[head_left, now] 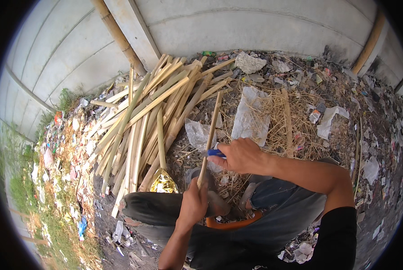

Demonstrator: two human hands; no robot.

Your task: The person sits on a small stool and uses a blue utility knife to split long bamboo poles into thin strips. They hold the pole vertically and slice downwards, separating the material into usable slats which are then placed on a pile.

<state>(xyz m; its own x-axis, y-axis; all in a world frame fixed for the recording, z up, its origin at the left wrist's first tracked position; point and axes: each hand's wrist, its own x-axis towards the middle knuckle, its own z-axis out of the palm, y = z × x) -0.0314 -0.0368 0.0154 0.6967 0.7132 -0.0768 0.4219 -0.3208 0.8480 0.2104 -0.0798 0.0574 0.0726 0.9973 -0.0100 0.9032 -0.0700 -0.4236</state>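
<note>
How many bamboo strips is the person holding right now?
1: a single bamboo strip, gripped low by the left hand; the right hand holds a blue-handled tool against it. The pile lies beside, untouched.

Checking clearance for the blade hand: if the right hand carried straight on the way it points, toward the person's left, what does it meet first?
Most likely the bamboo strip held by the left hand; the right hand with its blue-handled knife is already at it. Beyond lies the pile of split bamboo; depth is unclear.

Both hands [193,204] [242,156] fisted, forearms converging
</note>
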